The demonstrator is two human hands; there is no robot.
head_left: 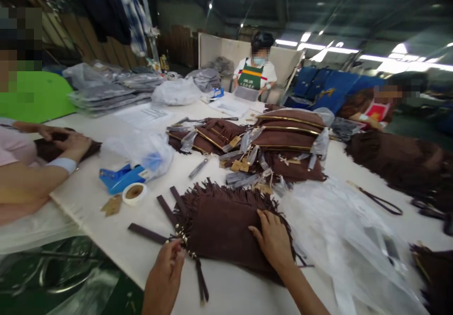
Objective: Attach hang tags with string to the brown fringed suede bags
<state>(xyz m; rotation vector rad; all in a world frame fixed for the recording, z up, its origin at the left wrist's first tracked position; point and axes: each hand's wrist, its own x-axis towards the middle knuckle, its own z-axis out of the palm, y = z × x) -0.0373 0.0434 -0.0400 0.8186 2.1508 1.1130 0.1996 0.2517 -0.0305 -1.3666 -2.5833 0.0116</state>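
Observation:
A brown suede bag (222,223) with fringe along its edges lies flat on the white table (88,202) in front of me. My right hand (274,239) rests palm down on its right half, fingers spread. My left hand (168,268) pinches the bag's left corner, where small gold studs and a dark strap (201,282) hang. Loose brown strap pieces (166,210) lie just left of the bag.
A pile of brown bags (283,140) with gold trim and tags sits behind. Clear plastic bags (347,239) lie right. A blue tape dispenser (118,178) and tape roll (134,193) lie left. A person's arms (53,157) rest at left; others sit across.

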